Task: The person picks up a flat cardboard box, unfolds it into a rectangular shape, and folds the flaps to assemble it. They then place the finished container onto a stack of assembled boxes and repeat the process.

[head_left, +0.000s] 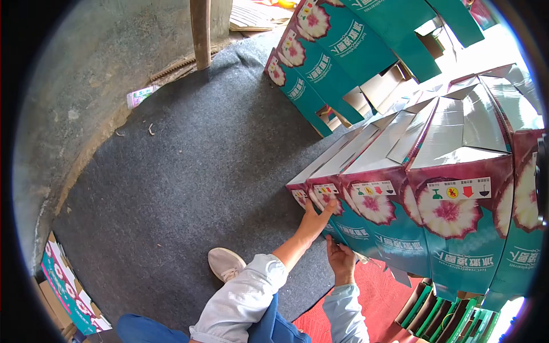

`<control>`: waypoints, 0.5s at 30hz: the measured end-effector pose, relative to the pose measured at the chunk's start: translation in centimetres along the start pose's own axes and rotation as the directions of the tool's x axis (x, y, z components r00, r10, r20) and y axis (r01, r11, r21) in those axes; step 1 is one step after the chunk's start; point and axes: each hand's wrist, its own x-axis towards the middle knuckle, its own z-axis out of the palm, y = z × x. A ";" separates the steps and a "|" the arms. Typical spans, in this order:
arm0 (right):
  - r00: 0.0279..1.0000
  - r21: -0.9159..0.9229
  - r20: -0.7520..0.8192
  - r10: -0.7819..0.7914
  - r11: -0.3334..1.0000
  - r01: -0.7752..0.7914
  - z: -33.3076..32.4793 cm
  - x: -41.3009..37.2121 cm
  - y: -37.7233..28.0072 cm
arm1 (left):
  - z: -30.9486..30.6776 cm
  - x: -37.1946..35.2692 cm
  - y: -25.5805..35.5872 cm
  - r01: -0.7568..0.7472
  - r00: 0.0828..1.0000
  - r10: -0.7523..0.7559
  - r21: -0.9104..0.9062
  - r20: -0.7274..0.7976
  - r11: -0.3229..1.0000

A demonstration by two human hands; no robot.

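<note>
- At the right edge of the dark mat [171, 171] — left hand [313, 220], thumb and fingers spread against the near end of a row of teal-and-purple cartons [417, 200]; firm grip or light touch, cannot tell.
- Just beside, lower down: right hand [341, 260], fingers partly curled at the lower part of the same end; grasp partly hidden, cannot tell.
- From the hands to the right: the cartons side by side, pale inner flaps showing.
- Beneath the right arm: red mat [369, 294], with green-edged cardboard pieces [426, 306] near its right side.
- On the dark mat, toward its lower edge: pale shoe [224, 263].
- By its upper right edge: more teal cartons [360, 51].
- Past its upper edge — wooden post [200, 34].
- By its lower left edge: printed cardboard [71, 291].
</note>
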 end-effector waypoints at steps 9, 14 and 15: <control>0.999 0.014 -0.041 -0.027 1.000 0.027 -0.9 5.4 -7.6 | 4.3 4.8 -1.5 -0.034 0.992 0.019 0.114 0.129 0.993; 0.999 0.037 -0.044 -0.015 0.999 0.016 -0.9 9.1 -10.9 | 1.7 -0.5 0.1 0.089 0.983 -0.118 0.202 0.138 0.975; 0.999 0.036 -0.034 -0.010 0.999 0.011 -1.2 10.1 -11.7 | 0.1 -1.6 -0.4 0.055 0.990 -0.082 0.229 0.112 0.972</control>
